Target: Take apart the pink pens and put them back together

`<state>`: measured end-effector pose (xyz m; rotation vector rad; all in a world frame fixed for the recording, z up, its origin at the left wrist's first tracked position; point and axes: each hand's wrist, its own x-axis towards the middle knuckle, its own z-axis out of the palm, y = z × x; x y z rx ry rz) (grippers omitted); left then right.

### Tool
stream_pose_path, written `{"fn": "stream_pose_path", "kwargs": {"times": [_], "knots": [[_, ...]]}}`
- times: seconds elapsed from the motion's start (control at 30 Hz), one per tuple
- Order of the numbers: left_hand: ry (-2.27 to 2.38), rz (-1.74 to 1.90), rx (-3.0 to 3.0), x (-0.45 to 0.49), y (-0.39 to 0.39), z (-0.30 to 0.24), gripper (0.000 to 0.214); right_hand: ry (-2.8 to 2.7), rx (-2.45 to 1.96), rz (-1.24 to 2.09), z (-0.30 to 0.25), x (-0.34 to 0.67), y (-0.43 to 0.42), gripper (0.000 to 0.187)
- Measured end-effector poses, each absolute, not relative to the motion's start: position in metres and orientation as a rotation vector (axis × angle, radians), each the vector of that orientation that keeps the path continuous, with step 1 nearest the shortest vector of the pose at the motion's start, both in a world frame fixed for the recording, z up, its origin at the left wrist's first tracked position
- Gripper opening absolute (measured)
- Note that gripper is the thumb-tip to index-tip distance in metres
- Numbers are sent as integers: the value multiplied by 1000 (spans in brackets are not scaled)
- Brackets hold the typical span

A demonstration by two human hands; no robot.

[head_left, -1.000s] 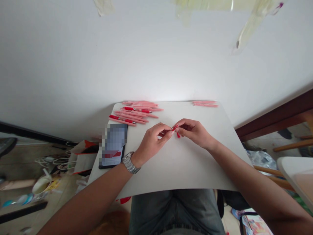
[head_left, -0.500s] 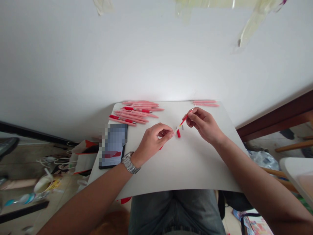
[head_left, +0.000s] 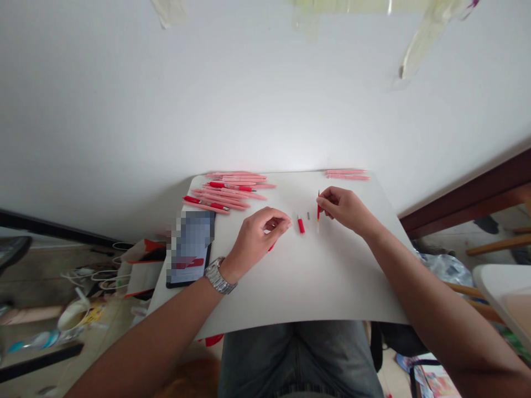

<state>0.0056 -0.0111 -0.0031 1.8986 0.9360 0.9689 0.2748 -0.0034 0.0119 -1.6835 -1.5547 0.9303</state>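
Note:
My right hand (head_left: 346,208) pinches a thin red pen refill (head_left: 318,211), held nearly upright with its pale tip down on the white board (head_left: 298,282). My left hand (head_left: 259,237), with a metal watch on the wrist, is curled around a red pen barrel whose end shows beneath the palm (head_left: 272,246). Between the hands lie a small red pen piece (head_left: 301,224) and a tiny grey part (head_left: 308,215).
A pile of pink and red pens (head_left: 230,190) lies at the board's far left, a few more pens (head_left: 347,174) at the far right. A phone (head_left: 191,249) rests on the left edge. The board sits on my lap against a white wall; bags and clutter cover the floor at left.
My right hand drew the refill out of the barrel, moved right and away from the left hand, then turned the refill upright onto the board. The left hand stayed put.

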Motion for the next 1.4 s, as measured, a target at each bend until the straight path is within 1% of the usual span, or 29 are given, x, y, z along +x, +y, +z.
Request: {"fn": "stream_pose_path", "kwargs": {"times": [0.17,0.37,0.5,1.1,1.17,1.4], "knots": [[936,983,1894,5,-11,-3,16,-1719,-1848,779,6,275,-1,21],[927,996,1897,5,-11,-4,17,-1852,-1865,648,4,275,-3,26],[931,995,1899,6,-10,-4,18,-1930,-1874,555,-1,274,-4,26],[926,1035,1803,5,-10,-4,17,-1921,-1832,509,2,273,-6,26],[926,1048,1793,5,-10,-3,18,-1884,-1760,536,6,270,-9,25],[910,1120,1693,6,-10,2,20,-1890,-1409,895,17,251,-21,28]]}}
